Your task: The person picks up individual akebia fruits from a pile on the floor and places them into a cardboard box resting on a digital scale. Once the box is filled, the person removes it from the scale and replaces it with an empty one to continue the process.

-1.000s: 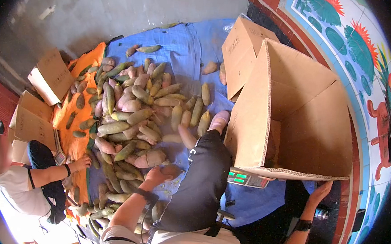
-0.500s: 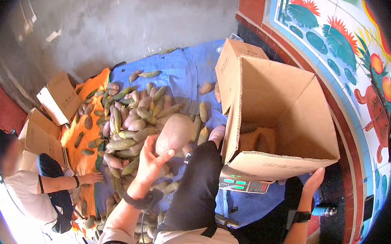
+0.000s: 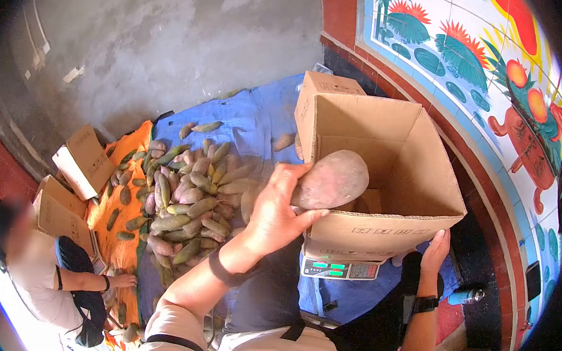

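Note:
My left hand (image 3: 282, 204) is closed round one end of a large pinkish oval radish-like vegetable (image 3: 335, 179), held over the near left edge of an open cardboard box (image 3: 387, 229). Fingers bent, my right hand (image 3: 435, 252) rests against the box's near right corner, low on the outer wall. The box stands on a digital scale (image 3: 339, 269) with lit green displays. Its bottom is mostly hidden by the vegetable and the near wall.
A heap of green and pinkish vegetables (image 3: 189, 195) lies on a blue tarp (image 3: 253, 109) and an orange cloth (image 3: 143, 135). A co-worker (image 3: 43, 277) crouches at the left beside cardboard boxes (image 3: 84, 160). Near the right wall lies a blue bottle (image 3: 465, 297).
My left hand has carried the vegetable rightward from above the heap to the box edge. My right hand stays by the box corner. The whole view has shifted slightly.

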A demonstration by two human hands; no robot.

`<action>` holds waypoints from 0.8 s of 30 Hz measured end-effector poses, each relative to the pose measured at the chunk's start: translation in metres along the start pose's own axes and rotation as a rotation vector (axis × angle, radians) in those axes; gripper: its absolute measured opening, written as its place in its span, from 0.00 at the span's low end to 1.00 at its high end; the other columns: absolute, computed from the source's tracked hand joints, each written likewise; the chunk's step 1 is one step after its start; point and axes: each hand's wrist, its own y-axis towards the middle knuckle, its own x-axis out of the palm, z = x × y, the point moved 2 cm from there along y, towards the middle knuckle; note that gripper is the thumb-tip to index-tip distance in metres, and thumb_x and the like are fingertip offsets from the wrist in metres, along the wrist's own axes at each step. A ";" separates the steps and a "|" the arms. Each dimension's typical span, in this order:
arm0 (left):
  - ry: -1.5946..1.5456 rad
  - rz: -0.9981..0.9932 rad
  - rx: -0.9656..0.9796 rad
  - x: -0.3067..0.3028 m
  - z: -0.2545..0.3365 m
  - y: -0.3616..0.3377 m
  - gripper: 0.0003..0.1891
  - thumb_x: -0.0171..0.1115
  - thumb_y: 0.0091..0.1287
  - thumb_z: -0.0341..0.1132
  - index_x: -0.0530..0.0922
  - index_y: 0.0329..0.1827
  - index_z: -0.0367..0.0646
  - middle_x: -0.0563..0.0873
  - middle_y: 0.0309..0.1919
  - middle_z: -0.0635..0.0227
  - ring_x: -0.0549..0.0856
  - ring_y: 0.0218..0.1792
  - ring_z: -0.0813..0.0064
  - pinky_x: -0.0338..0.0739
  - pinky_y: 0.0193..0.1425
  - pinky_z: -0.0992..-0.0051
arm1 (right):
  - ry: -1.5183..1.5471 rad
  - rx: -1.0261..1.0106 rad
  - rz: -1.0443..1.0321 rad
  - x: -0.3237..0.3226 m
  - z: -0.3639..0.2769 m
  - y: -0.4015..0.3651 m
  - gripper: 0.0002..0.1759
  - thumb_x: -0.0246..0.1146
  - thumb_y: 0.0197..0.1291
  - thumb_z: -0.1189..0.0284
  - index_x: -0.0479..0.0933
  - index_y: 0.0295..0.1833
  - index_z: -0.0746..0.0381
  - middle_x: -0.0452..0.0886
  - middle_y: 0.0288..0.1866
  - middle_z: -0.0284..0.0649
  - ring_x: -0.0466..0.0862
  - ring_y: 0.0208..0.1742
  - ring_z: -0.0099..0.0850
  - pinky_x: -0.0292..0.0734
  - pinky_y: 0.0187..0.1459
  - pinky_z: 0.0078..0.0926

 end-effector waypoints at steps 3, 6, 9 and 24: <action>-0.024 -0.071 0.040 0.014 0.006 0.005 0.34 0.75 0.41 0.31 0.69 0.54 0.34 0.76 0.44 0.55 0.77 0.47 0.57 0.72 0.54 0.67 | 0.036 -0.019 -0.015 -0.002 -0.005 0.001 0.20 0.40 0.69 0.65 0.69 0.50 0.71 0.75 0.45 0.52 0.75 0.47 0.43 0.67 0.50 0.35; 0.013 -0.133 0.060 0.022 0.004 0.007 0.27 0.71 0.46 0.31 0.72 0.51 0.36 0.77 0.45 0.54 0.77 0.48 0.58 0.70 0.56 0.64 | 0.058 0.013 -0.061 -0.003 -0.008 0.000 0.23 0.38 0.70 0.63 0.68 0.54 0.72 0.74 0.52 0.50 0.73 0.53 0.39 0.64 0.55 0.30; 0.077 -0.193 0.143 0.031 -0.009 0.005 0.23 0.68 0.50 0.31 0.74 0.49 0.37 0.77 0.48 0.54 0.77 0.50 0.58 0.68 0.58 0.63 | 0.078 -0.028 0.004 -0.002 -0.015 0.001 0.20 0.40 0.68 0.65 0.69 0.50 0.70 0.75 0.45 0.52 0.75 0.47 0.43 0.67 0.50 0.34; 0.109 0.045 -0.145 0.004 -0.061 -0.057 0.17 0.57 0.60 0.31 0.73 0.52 0.36 0.75 0.54 0.52 0.72 0.57 0.53 0.64 0.62 0.62 | 0.070 0.084 -0.017 0.000 -0.007 0.002 0.18 0.41 0.67 0.67 0.70 0.48 0.70 0.75 0.45 0.51 0.75 0.47 0.43 0.67 0.50 0.34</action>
